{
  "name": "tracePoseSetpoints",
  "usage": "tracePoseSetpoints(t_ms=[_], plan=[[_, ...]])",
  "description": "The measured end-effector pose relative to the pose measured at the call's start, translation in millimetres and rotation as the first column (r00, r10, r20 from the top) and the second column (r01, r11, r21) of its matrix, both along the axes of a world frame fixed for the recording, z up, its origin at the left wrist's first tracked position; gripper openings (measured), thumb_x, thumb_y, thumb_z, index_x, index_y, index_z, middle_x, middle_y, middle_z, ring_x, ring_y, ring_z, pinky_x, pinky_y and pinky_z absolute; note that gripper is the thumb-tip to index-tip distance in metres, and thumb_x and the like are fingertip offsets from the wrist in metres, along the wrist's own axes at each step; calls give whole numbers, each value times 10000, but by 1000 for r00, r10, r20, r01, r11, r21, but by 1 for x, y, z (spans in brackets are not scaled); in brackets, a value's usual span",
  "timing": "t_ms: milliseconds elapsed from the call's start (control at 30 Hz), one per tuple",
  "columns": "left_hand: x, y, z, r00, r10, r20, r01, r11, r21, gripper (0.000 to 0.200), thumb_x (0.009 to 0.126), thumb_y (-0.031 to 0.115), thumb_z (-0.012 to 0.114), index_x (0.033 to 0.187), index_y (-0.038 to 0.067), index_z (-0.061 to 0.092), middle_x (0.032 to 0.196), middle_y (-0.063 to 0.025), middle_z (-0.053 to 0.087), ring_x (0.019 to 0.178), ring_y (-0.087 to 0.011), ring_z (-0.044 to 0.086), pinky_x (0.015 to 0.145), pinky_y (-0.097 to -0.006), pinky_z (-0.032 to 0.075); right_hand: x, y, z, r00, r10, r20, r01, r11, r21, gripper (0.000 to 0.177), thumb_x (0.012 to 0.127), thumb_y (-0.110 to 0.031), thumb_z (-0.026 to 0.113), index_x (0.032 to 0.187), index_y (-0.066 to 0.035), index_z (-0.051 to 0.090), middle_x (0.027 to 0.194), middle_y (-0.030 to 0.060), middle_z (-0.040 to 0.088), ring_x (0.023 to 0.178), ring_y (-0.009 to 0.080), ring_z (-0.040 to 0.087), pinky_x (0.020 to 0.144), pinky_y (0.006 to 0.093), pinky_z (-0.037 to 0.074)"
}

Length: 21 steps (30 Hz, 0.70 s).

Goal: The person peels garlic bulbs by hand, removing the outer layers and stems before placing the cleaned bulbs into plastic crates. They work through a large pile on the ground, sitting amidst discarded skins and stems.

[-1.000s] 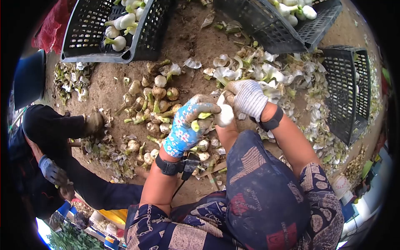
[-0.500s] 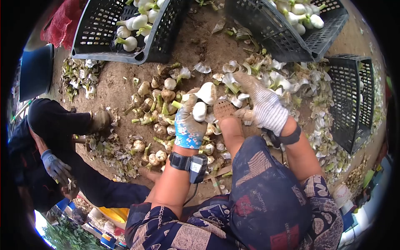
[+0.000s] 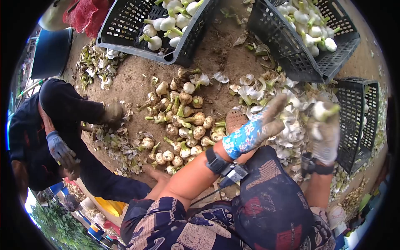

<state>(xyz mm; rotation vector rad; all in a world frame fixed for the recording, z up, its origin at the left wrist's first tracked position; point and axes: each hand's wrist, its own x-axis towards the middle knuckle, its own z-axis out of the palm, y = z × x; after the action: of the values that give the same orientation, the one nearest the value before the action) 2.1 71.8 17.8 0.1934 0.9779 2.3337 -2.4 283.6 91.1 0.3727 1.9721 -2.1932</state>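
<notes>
My left hand (image 3: 260,127), in a blue flowered glove with dirty fingers, reaches over the peeled skins with its fingers stretched apart and nothing in them. To its right is my right hand (image 3: 324,133), in a white glove and blurred. It holds a white garlic bulb (image 3: 323,111) with a short green stem, near the small crate. Unpeeled garlic bulbs (image 3: 193,118) lie in a pile on the ground left of my left hand. Loose garlic skins (image 3: 291,137) are spread beneath and between both hands.
Two black crates (image 3: 177,56) (image 3: 308,68) with white bulbs stand at the top. A smaller black crate (image 3: 354,125) is at the right. On the left a co-worker (image 3: 62,146) sits in dark clothes, near a dark tub (image 3: 52,54) and a red net bag (image 3: 89,16).
Both hands have moved right, away from the bulb pile. The bulb is now in my right hand, and my left hand has let go and opened. The view has shifted.
</notes>
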Motion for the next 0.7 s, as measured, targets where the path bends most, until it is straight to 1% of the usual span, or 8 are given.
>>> tracePoseSetpoints(t_ms=[67,133,167,267,300,400,600,700], plan=[[-15,-48,-3,905,89,-416,-335,750,-570,580,776,81,668,1294,81,408,1362,-95,341,1203,-236,421,932,-352,435,0,80,40,963,-243,-113,266,916,299,533,785,-161,669,1239,-44,416,1073,104,499,723,103,568,478,152,501],[-27,-98,-35,813,481,-328,-544,430,-720,330,826,60,614,1140,38,515,1109,-93,538,941,-158,553,801,-283,492,21,218,47,883,-432,-185,454,684,571,478,875,-134,547,1313,-58,371,1299,121,426,1064,216,514,887,315,463],[-36,-135,-82,683,651,-331,-617,272,-738,268,775,92,674,1005,12,562,1052,-141,545,859,-200,554,795,-342,475,17,266,54,984,-52,-169,171,19,985,495,869,-121,527,1332,-66,360,1377,139,358,1226,272,394,1024,363,339],[-72,-201,-130,768,362,-528,-452,-276,-848,391,734,171,671,1071,-1,573,1025,-200,592,916,-344,581,835,-396,466,13,226,46,986,-167,-5,-94,-579,810,505,836,-63,524,1321,-67,385,1398,153,327,1264,301,350,1037,359,318],[-77,-207,-143,771,361,-525,-449,-278,-849,391,734,171,671,1071,-1,573,1025,-200,592,916,-344,581,835,-396,466,12,210,39,996,86,4,42,-530,847,492,800,-19,512,1285,-57,437,1368,178,365,1277,302,346,1045,353,308],[-96,-205,-153,971,30,-238,-232,-136,-963,469,698,206,674,1122,34,569,1047,-221,598,1007,-372,551,870,-413,449,4,81,-12,999,21,-33,15,580,815,292,765,64,444,1001,-10,599,952,97,623,681,135,596,625,267,507],[-65,-184,-110,959,86,-270,-268,-33,-963,494,668,200,740,1064,-29,554,1016,-196,616,957,-303,595,842,-359,472,-24,-81,-91,881,360,306,-419,895,152,553,817,-481,600,1097,-4,586,776,60,624,561,55,530,457,172,420],[-28,-132,-71,893,242,-380,-423,161,-892,505,675,220,769,1038,-20,513,919,-121,599,842,-218,581,769,-315,484,-24,-108,-130,861,507,-47,-490,850,191,382,862,-334,578,1056,-6,604,797,69,636,643,113,576,540,237,465]])
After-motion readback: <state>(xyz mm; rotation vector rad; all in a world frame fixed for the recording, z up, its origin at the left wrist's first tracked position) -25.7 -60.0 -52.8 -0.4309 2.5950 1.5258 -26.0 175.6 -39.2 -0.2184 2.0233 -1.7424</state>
